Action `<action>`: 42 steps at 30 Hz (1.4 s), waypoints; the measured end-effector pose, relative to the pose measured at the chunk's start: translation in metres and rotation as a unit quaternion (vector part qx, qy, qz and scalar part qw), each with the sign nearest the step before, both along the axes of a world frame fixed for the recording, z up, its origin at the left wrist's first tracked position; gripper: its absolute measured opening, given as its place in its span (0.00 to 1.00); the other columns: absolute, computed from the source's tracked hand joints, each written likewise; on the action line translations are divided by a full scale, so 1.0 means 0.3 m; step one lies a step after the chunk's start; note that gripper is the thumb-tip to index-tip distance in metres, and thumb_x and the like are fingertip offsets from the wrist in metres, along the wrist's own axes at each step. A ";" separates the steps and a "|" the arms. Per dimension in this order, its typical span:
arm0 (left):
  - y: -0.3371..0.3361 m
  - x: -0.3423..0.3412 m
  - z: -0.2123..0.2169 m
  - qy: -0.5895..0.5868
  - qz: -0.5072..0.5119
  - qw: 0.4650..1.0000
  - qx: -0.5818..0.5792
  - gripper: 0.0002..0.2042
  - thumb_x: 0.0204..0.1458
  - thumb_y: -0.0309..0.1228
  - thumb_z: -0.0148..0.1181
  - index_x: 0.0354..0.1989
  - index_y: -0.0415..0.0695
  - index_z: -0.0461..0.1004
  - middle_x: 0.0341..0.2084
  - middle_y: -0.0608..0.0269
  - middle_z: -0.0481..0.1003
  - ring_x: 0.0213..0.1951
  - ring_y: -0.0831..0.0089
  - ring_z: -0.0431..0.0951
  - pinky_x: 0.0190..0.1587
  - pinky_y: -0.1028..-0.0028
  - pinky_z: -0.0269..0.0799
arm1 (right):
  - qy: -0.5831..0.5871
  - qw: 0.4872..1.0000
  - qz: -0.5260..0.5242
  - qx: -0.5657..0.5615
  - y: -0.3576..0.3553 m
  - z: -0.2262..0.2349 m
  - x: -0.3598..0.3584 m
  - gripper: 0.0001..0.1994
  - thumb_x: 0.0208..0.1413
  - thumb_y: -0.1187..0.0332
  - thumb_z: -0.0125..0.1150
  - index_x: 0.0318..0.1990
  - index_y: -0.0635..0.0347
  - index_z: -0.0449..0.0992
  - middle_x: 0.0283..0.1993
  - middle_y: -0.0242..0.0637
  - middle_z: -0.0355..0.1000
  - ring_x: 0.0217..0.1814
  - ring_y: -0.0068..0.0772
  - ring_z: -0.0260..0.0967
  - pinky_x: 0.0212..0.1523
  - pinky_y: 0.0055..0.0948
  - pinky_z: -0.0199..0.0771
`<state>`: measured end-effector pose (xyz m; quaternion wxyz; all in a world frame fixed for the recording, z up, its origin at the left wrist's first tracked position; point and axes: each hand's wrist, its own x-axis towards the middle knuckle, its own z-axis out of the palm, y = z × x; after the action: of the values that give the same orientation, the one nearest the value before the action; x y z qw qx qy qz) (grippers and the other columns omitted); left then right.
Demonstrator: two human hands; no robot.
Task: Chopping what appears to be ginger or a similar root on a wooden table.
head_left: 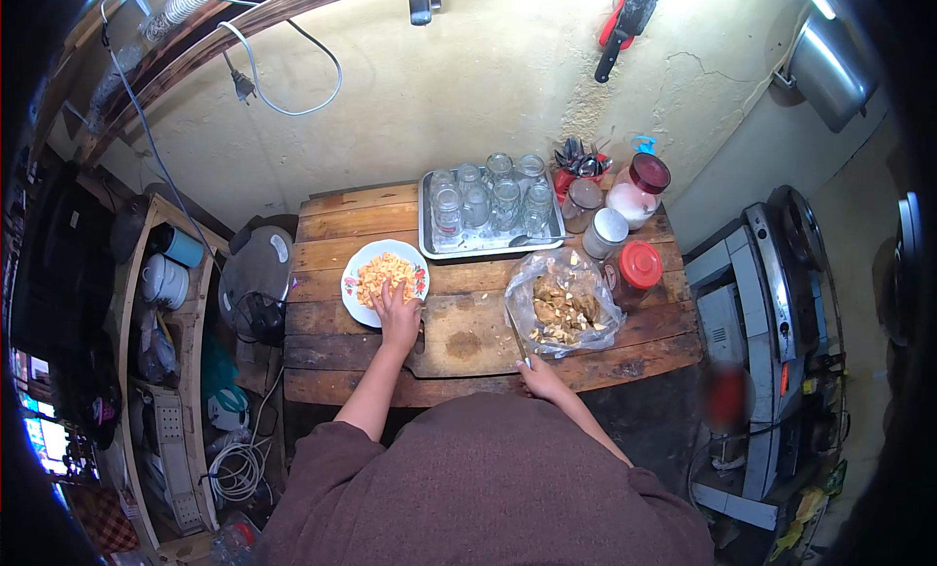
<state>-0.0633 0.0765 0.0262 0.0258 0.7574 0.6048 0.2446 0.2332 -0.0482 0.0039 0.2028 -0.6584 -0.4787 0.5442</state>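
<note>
At the left of the wooden table, a white bowl (360,313) with a floral rim holds small diced orange pieces (384,270). My left hand (397,317) rests at its near edge, fingers spread over the pieces and touching them. In front of me lies a wooden cutting board (464,317) with a worn, darker patch. My right hand (539,376) is closed round the handle of a knife (515,334), whose blade points away from me over the board's right side. Beside the blade sits an open clear plastic bag (613,322) of brown and pale scraps (566,307), perhaps peelings.
Behind the board, a tray (488,246) holds several glass mugs. To its right stand a red container of cutlery (580,164) and several jars, including a red-lidded one (640,265). A shelf (137,371) flanks the table at left, a stove (781,273) at right.
</note>
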 end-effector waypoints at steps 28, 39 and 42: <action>0.107 0.123 0.107 0.013 0.072 0.997 -0.011 0.18 0.40 0.26 0.59 0.44 0.40 0.72 0.49 0.53 0.67 0.57 0.49 0.59 0.58 0.36 0.39 | -0.025 0.996 -0.029 0.078 -0.025 -0.100 0.095 0.17 0.59 0.60 0.46 0.43 0.69 0.66 0.26 0.44 0.70 0.22 0.34 0.69 0.22 0.35 0.69; 0.069 0.652 0.045 0.001 -0.373 0.927 -0.038 0.14 0.40 0.29 0.58 0.38 0.45 0.73 0.34 0.61 0.74 0.52 0.59 0.66 0.53 0.46 0.56 | 0.144 0.954 -0.262 -0.023 -0.119 0.083 0.178 0.08 0.62 0.62 0.46 0.36 0.54 0.58 0.21 0.25 0.56 0.16 0.18 0.53 0.16 0.23 0.58; 0.088 0.722 0.053 0.077 -0.297 0.947 -0.091 0.11 0.43 0.29 0.56 0.37 0.44 0.73 0.38 0.60 0.73 0.55 0.58 0.63 0.56 0.38 0.47 | 0.169 0.943 -0.286 -0.028 -0.159 0.082 0.192 0.08 0.62 0.63 0.47 0.35 0.53 0.57 0.21 0.25 0.56 0.16 0.17 0.53 0.15 0.22 0.57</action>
<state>0.1532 0.1030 0.0422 0.1199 0.9136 0.3724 0.1107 0.2907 -0.0958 0.0284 0.4088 -0.6714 -0.2136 0.5800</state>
